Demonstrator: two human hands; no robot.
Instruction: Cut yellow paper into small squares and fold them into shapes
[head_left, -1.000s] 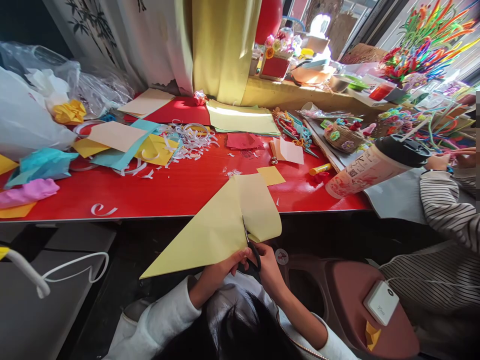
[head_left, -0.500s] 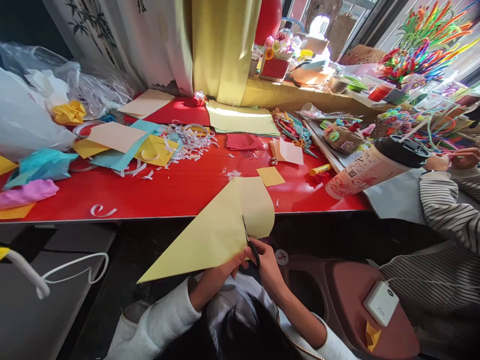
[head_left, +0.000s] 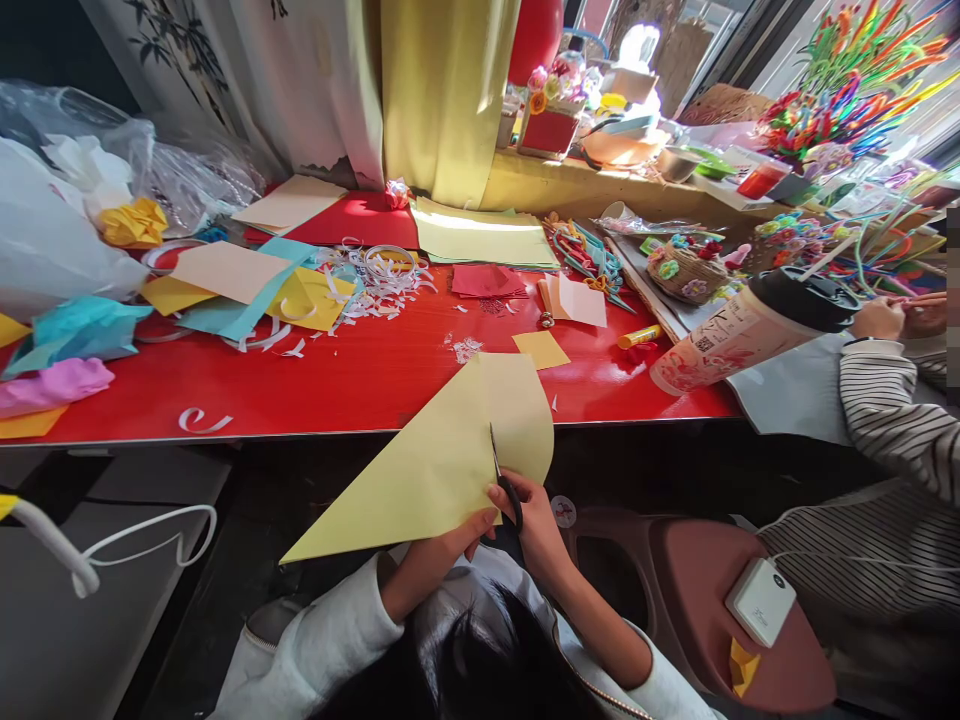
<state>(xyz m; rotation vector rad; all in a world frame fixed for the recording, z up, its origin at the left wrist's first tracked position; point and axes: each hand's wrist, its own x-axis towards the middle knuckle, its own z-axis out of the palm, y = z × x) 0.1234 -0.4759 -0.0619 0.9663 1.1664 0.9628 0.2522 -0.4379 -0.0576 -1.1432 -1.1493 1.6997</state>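
A folded sheet of pale yellow paper (head_left: 420, 470) spans the space in front of me, its upper tip over the red table's edge. My left hand (head_left: 461, 535) pinches the lower edge of this paper. Fingers of my right hand (head_left: 538, 520) are wrapped round the black handles of a pair of scissors (head_left: 510, 500). The scissors' blades point up and slightly left, against the paper along a line between its flat left part and the curved right flap. How far the blades are apart I cannot tell.
On the red table (head_left: 337, 385) lie white paper shreds (head_left: 390, 285), coloured sheets (head_left: 232, 272), a small yellow square (head_left: 541, 350) and a glue stick (head_left: 640, 337). A tilted drink cup (head_left: 712, 340) stands right. Another person's striped sleeve (head_left: 885, 390) is beyond it. A power bank (head_left: 761, 602) rests on a stool.
The scissors and my right hand have shifted slightly up and right along the paper. The paper has moved a little to the right. My left hand keeps its hold.
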